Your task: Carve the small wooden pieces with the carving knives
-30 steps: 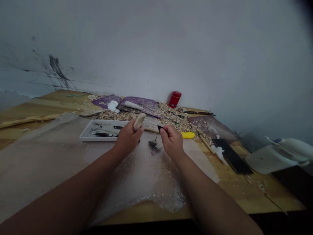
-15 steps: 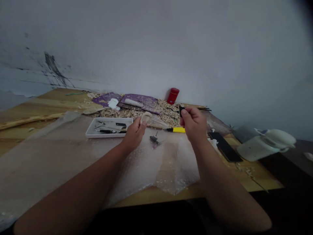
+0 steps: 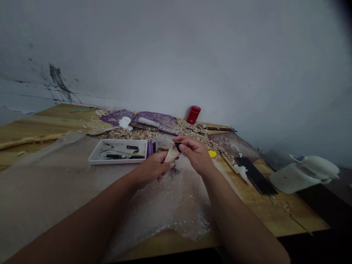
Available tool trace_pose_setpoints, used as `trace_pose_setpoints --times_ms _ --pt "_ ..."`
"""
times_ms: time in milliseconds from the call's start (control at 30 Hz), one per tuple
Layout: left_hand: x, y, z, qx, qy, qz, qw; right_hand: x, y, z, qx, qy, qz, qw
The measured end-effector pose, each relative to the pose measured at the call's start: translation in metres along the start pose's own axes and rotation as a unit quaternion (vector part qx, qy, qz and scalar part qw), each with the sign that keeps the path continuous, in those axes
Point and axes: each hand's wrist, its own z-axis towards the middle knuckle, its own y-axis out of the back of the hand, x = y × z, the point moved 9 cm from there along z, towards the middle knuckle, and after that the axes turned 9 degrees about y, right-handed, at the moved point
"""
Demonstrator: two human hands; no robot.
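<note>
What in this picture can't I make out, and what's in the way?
All in the head view:
Pale carved wooden piece: lower end hidden by the left hand.
Small black piece: partly covered by the right hand; what it is, I cannot tell.
Yellow handle: only one end shows beyond the right hand.
Red canister: markings too small and dim to read.
Left forearm: cut off by the picture's edge.

Pale hollowed piece (image 3: 171,154), tilted, black tab (image 3: 178,147) alongside
</note>
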Motion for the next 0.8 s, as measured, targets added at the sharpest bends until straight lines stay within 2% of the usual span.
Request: trace_pose_setpoints --times_ms 67,167,233,300,367,433,500,533,600,667,800 --pt "-0.001 0.006 0.002 -0.032 -0.013 0.052 0.998 -0.004 0.000 -0.003 0.000 -0.007 -0.008 1.000" --pt "-0.008 0.031 0.000 -0.162 -0.050 0.148 0.974 -0.009 0.008 -0.004 -0.043 -0.005 -0.037 0.998" --pt "-0.011 0.049 -0.004 -0.245 -0.057 0.158 0.955 -0.018 0.012 -0.006 -0.075 -0.029 -0.036 0.996" --pt "-0.010 0.064 -0.008 -0.296 -0.058 0.087 0.950 -0.033 0.014 -0.009 -0.102 -0.074 -0.015 0.992" --pt "-0.009 0.076 -0.015 -0.329 -0.089 -0.048 0.939 -0.044 0.011 -0.014 -0.130 -0.112 0.023 0.985" --pt "-0.010 0.079 -0.019 -0.324 -0.135 -0.180 0.919 -0.048 0.005 -0.019 -0.156 -0.124 0.062 0.978" --pt "-0.011 0.070 -0.016 -0.270 -0.151 -0.263 0.914 -0.045 -0.004 -0.023 -0.166 -0.121 0.078 0.976" --pt "-0.011 0.064 -0.013 -0.237 -0.144 -0.284 0.918 -0.042 -0.010 -0.025 -0.161 -0.118 0.078 0.977" --pt "-0.010 0.056 -0.012 -0.210 -0.130 -0.316 0.916 -0.036 -0.022 -0.028 -0.139 -0.119 0.084 0.979" --pt "-0.008 0.056 -0.012 -0.216 -0.126 -0.339 0.907 -0.034 -0.033 -0.031 -0.121 -0.137 0.120 0.976" --pt "0.001 0.060 -0.009 -0.227 -0.098 -0.358 0.900 -0.034 -0.045 -0.033 -0.114 -0.189 0.250 0.943"
